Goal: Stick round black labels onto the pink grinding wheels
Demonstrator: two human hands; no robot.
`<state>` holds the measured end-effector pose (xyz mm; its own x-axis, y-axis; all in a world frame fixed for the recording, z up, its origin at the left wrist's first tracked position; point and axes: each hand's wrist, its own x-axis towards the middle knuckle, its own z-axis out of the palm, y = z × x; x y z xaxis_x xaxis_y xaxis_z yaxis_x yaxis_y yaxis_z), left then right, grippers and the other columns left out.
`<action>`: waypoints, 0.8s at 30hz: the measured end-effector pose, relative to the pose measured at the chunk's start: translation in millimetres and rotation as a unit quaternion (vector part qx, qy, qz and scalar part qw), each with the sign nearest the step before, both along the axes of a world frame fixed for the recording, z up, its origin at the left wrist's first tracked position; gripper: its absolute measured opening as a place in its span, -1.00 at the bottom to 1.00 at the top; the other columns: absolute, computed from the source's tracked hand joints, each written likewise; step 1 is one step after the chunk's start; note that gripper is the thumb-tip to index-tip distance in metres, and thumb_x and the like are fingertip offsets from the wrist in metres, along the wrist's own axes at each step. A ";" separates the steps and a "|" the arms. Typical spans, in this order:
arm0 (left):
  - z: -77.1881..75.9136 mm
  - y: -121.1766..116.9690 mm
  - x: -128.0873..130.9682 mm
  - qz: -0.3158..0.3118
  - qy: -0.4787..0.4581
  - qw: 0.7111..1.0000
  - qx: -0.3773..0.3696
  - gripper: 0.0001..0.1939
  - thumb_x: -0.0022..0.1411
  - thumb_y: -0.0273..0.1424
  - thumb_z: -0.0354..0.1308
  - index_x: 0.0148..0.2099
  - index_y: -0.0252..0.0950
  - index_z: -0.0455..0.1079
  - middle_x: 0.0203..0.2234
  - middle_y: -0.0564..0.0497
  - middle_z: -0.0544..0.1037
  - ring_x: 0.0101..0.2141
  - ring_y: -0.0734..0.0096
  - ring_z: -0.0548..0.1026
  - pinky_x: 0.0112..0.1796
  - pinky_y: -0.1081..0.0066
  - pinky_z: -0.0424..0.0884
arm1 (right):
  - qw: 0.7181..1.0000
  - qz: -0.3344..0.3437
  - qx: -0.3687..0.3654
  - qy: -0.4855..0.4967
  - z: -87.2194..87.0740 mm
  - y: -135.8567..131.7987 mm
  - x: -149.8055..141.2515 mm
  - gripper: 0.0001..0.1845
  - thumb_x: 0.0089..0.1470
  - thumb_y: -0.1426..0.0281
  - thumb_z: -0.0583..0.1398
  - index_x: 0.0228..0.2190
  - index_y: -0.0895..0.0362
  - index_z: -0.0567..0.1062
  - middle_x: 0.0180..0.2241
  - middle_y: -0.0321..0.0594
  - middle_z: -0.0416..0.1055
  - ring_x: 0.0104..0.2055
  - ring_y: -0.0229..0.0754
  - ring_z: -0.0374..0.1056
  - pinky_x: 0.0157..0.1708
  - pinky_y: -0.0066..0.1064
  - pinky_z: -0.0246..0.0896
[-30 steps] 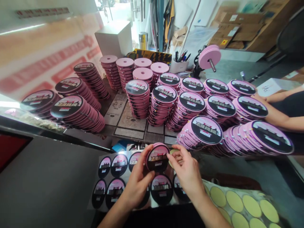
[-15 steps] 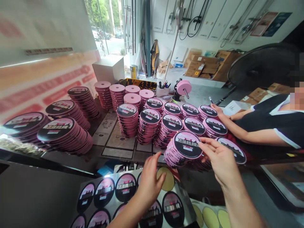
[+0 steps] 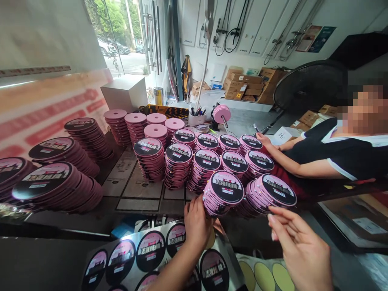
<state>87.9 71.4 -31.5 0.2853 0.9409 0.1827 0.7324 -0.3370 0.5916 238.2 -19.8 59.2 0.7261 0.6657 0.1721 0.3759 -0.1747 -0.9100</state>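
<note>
My left hand (image 3: 196, 220) reaches forward and its fingers touch the side of a leaning stack of pink discs (image 3: 222, 192) topped with a black round sticker. Whether the fingers grip the stack is not clear. My right hand (image 3: 298, 246) hovers lower right, empty, fingers loosely apart, just below another leaning stack of stickered discs (image 3: 271, 192). Under my left forearm lies a shiny sticker sheet (image 3: 145, 252) with several black and pink round stickers on it.
Many stacks of pink discs (image 3: 178, 163) cover the table, some stickered, some plain at the back (image 3: 135, 125). More stacks lean at left (image 3: 54, 184). Another person's arm (image 3: 291, 161) rests at right. A backing sheet with yellow circles (image 3: 263, 277) lies at bottom right.
The disc held a second ago now sits on the leaning stack. My right hand has let go and dropped back; my left hand moved up to the stack's side. The view has tilted upward.
</note>
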 end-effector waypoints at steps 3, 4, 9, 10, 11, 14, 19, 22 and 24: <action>-0.5 0.1 5.6 0.006 -0.005 1.000 0.010 -0.51 -0.02 -0.53 0.16 0.02 -0.35 0.24 -0.09 -0.15 0.47 -0.03 0.16 0.37 -0.03 0.17 0.22 | 0.999 -0.010 -0.037 0.023 -17.4 -11.0 6.6 -0.56 -0.23 0.11 0.23 -0.35 0.18 0.47 -0.57 -0.24 0.39 -0.63 -0.31 0.22 -0.64 -0.53 0.20; -1.0 -0.1 7.2 0.009 -0.006 1.000 0.016 -0.52 -0.02 -0.53 0.16 0.01 -0.35 0.25 -0.10 -0.14 0.47 -0.04 0.16 0.37 -0.04 0.18 0.22 | 0.998 -0.010 -0.047 0.033 -23.2 -12.4 8.5 -0.54 -0.25 0.10 0.23 -0.35 0.18 0.47 -0.57 -0.24 0.39 -0.64 -0.30 0.22 -0.65 -0.51 0.20; -8.0 -0.2 9.3 0.014 -0.004 0.999 0.040 -0.54 0.00 -0.54 0.14 0.00 -0.33 0.25 -0.12 -0.12 0.49 -0.07 0.18 0.39 -0.08 0.20 0.24 | 0.996 -0.028 -0.060 0.065 -55.2 -14.7 21.0 -0.50 -0.25 0.03 0.19 -0.36 0.17 0.43 -0.50 -0.17 0.41 -0.56 -0.22 0.28 -0.53 -0.40 0.25; -9.6 0.1 8.7 0.016 -0.002 0.999 0.043 -0.53 0.00 -0.54 0.14 0.01 -0.33 0.25 -0.12 -0.12 0.49 -0.07 0.19 0.39 -0.08 0.20 0.24 | 0.996 -0.042 -0.057 0.060 -64.1 -14.4 25.6 -0.50 -0.23 0.01 0.18 -0.36 0.16 0.41 -0.49 -0.17 0.40 -0.53 -0.19 0.30 -0.50 -0.37 0.26; -11.1 0.4 8.0 0.017 0.000 0.999 0.047 -0.52 -0.01 -0.55 0.14 0.02 -0.33 0.24 -0.11 -0.12 0.49 -0.06 0.19 0.39 -0.07 0.20 0.24 | 0.996 -0.061 -0.054 0.045 -74.3 -13.4 30.9 -0.50 -0.22 0.00 0.17 -0.36 0.16 0.40 -0.48 -0.16 0.39 -0.50 -0.15 0.31 -0.47 -0.33 0.26; -14.1 0.9 6.9 0.015 0.006 0.998 0.057 -0.51 -0.03 -0.55 0.15 0.02 -0.34 0.24 -0.09 -0.13 0.48 -0.06 0.19 0.39 -0.07 0.19 0.25 | 0.993 -0.098 -0.042 -0.045 -108.3 -4.1 48.1 -0.42 -0.30 -0.05 0.20 -0.33 0.15 0.35 -0.36 -0.07 0.39 -0.30 0.03 0.33 -0.30 -0.15 0.24; -17.5 0.2 12.1 0.005 0.022 0.997 0.071 -0.48 -0.01 -0.51 0.14 0.05 -0.34 0.22 -0.09 -0.16 0.48 -0.05 0.16 0.40 -0.06 0.16 0.27 | 0.991 -0.036 0.012 -0.131 -143.5 23.5 59.0 -0.26 -0.36 0.00 0.26 -0.17 0.19 0.30 -0.15 0.08 0.33 -0.06 0.18 0.22 -0.09 0.03 0.11; -22.2 2.0 17.3 -0.002 0.030 0.996 0.081 -0.49 0.01 -0.50 0.12 0.06 -0.33 0.21 -0.08 -0.17 0.47 -0.05 0.15 0.40 -0.05 0.14 0.26 | 0.991 -0.015 0.035 -0.126 -144.6 34.1 52.9 -0.37 -0.28 0.14 0.26 -0.17 0.20 0.30 -0.17 0.03 0.35 -0.09 0.13 0.25 -0.12 -0.02 0.15; -26.6 4.3 19.7 -0.008 0.033 0.996 0.083 -0.50 0.03 -0.47 0.12 0.06 -0.34 0.21 -0.07 -0.18 0.47 -0.04 0.14 0.40 -0.04 0.13 0.25 | 0.992 -0.018 0.042 -0.119 -141.9 36.9 47.9 -0.43 -0.26 0.20 0.27 -0.18 0.21 0.31 -0.16 0.03 0.35 -0.09 0.11 0.26 -0.12 -0.05 0.15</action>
<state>107.6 75.7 -58.2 0.3160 0.8950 0.3148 0.7621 -0.4371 0.4776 286.1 17.1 -82.7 0.6817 0.6160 0.3946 0.5765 -0.1203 -0.8082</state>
